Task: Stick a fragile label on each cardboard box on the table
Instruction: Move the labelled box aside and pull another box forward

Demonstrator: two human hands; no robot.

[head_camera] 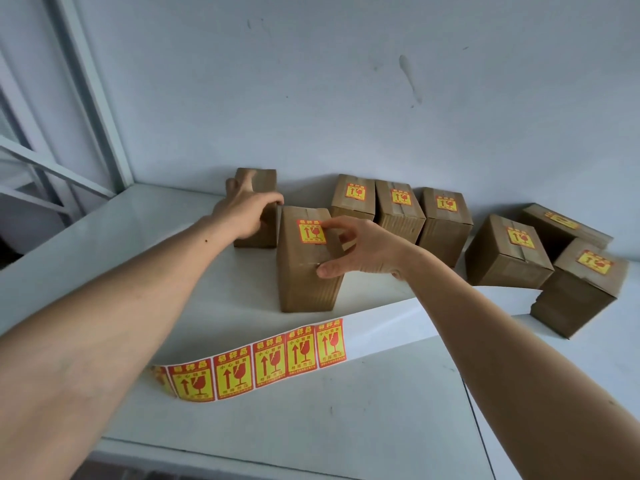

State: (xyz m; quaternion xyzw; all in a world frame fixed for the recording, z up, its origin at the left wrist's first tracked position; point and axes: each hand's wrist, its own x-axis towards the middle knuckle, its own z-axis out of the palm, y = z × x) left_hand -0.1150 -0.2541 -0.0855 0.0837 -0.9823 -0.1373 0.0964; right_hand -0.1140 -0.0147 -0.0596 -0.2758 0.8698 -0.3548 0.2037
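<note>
Both hands (249,211) (363,249) on cardboard boxes (304,271), label strip (259,363) nearby

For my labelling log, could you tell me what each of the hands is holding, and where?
The left hand grips the unlabelled box around its near end. The right hand holds the labelled box at its top right edge.
</note>
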